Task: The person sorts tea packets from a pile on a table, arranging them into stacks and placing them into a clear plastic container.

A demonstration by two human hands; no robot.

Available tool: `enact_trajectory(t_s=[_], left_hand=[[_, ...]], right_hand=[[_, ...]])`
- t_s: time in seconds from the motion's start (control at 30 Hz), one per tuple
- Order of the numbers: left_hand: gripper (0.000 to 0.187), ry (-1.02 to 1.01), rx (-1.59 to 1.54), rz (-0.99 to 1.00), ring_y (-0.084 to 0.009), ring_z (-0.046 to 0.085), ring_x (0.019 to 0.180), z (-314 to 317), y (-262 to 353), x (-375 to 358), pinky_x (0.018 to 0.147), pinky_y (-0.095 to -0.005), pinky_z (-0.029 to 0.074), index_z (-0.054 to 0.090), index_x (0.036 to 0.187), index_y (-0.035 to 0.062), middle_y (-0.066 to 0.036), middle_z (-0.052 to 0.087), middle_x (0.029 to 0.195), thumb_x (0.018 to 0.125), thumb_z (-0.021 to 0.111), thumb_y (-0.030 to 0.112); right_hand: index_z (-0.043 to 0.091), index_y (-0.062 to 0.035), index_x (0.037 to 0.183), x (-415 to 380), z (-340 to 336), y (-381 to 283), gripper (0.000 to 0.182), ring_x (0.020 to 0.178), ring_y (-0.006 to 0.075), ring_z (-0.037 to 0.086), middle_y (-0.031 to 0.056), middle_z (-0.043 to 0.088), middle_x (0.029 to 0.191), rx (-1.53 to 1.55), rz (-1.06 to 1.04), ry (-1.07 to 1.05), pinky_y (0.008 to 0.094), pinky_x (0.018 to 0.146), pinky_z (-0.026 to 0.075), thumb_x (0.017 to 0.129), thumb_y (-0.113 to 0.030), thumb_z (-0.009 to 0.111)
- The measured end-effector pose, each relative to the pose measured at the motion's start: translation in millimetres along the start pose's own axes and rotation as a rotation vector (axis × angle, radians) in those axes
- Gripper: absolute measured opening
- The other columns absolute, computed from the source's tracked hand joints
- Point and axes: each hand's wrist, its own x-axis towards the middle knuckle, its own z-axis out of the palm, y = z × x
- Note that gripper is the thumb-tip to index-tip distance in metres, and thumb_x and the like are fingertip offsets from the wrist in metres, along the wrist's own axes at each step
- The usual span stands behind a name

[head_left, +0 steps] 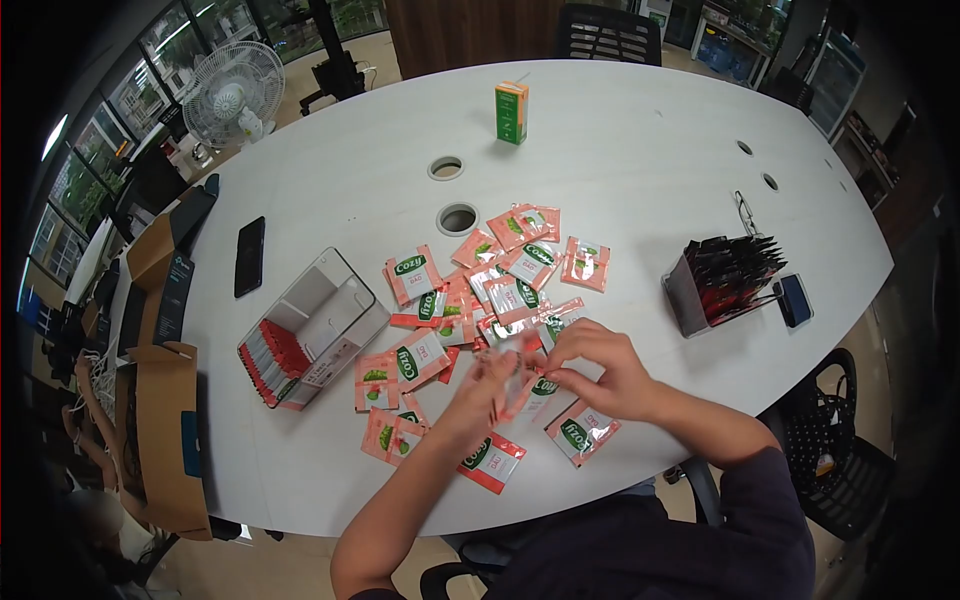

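Note:
Pink and white Cozy sachets (515, 296) lie in a loose, overlapping heap in front of me. My left hand (480, 392), smeared by motion, is closed on a pink sachet (516, 388) over the near side of the heap. Just to its right, my right hand (607, 375) pinches with thumb and forefinger at the edge of a Cozy sachet (543, 390). Another sachet (583, 432) lies flat below my right hand. Left of the heap, a clear box (345, 317) holds a row of red-edged sachets (272, 362) at its near left end.
At right, a container (688, 298) is packed with black sachets (728, 272), beside a phone (793, 300) and glasses (744, 213). A dark phone (250, 257) and cardboard box (165, 440) are at left. A green drink carton (511, 115) stands behind two table holes.

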Motion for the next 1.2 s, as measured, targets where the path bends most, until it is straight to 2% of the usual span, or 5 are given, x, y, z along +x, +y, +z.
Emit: enact_trajectory(t_s=[0.33,0.47,0.83,1.03,1.2], left_hand=[[0.053,-0.135,0.059,-0.021,-0.0181,0.066,0.09,-3,7,-1,0.077,-0.027,0.053,0.048,0.138,-0.0038,-0.013,0.067,0.109,0.089,0.062,0.013],[0.059,-0.058,-0.145,-0.016,-0.0386,0.062,0.117,-19,21,0,0.105,-0.0524,0.051,0.039,0.143,-0.0033,-0.019,0.061,0.123,0.085,0.052,0.0],[0.041,0.186,-0.08,0.251,-0.0181,0.067,0.101,-11,4,8,0.088,-0.0347,0.057,0.052,0.132,0.0036,-0.007,0.064,0.116,0.094,0.066,0.007],[0.062,0.131,0.035,0.165,-0.0057,0.059,0.081,6,-18,-4,0.052,-0.0207,0.043,0.04,0.145,0.0133,-0.002,0.063,0.108,0.094,0.074,0.023],[0.051,0.178,-0.062,0.192,-0.0124,0.064,0.091,1,-10,4,0.071,-0.0265,0.051,0.048,0.138,0.0069,-0.006,0.066,0.108,0.093,0.07,0.014]], right_hand=[[0.067,-0.0037,0.105,10,-7,16,0.033,0.104,0.0308,0.062,0.0116,0.066,0.108,-0.181,-0.121,0.166,0.0394,0.094,0.047,0.072,0.0,0.07],[0.063,-0.004,0.119,8,-35,27,0.047,0.125,0.032,0.055,0.0146,0.062,0.127,-0.428,-0.018,-0.193,0.0455,0.107,0.039,0.072,-0.002,0.063],[0.071,-0.0025,0.109,6,-4,28,0.028,0.068,0.0212,0.074,0.0095,0.076,0.088,-0.272,0.045,0.378,0.0303,0.07,0.059,0.082,0.002,0.07],[0.07,-0.0014,0.109,-6,32,5,0.029,0.076,0.0247,0.073,0.0113,0.075,0.098,-0.431,-0.285,0.16,0.0317,0.066,0.059,0.081,-0.006,0.076],[0.07,0.0,0.108,-2,36,5,0.032,0.095,0.0297,0.07,0.0165,0.07,0.116,-0.246,-0.292,0.056,0.0363,0.078,0.058,0.08,-0.012,0.078]])
